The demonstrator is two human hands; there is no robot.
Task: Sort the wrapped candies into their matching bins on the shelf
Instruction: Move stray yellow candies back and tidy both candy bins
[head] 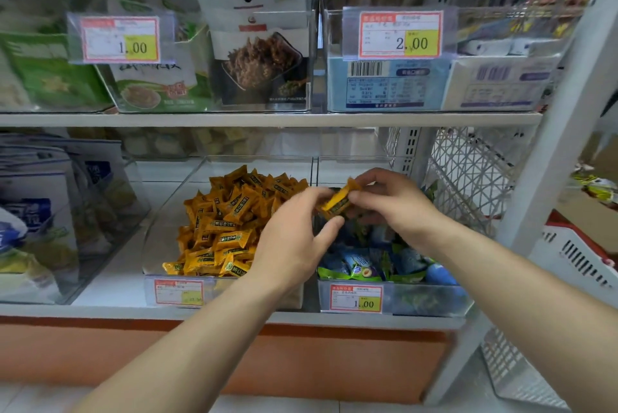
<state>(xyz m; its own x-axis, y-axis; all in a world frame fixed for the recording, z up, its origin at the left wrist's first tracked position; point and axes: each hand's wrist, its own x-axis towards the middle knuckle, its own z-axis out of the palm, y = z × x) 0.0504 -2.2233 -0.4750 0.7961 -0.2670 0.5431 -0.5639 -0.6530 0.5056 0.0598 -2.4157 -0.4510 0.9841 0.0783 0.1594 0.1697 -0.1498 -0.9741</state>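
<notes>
A: Where's the orange candy (337, 200)?
B: Held btwn both hands, approx above the divide btwn two clear bins. L hand (294, 232) pinches its lower end w/ thumb & fingers, R hand (394, 205) pinches the upper end.
A: And the bins?
B: Left bin (167, 212) is heaped w/ orange candies (230, 222). Right bin (424, 300) holds blue-green candies (361, 265). Both sit on the lower shelf (100, 310)
</notes>
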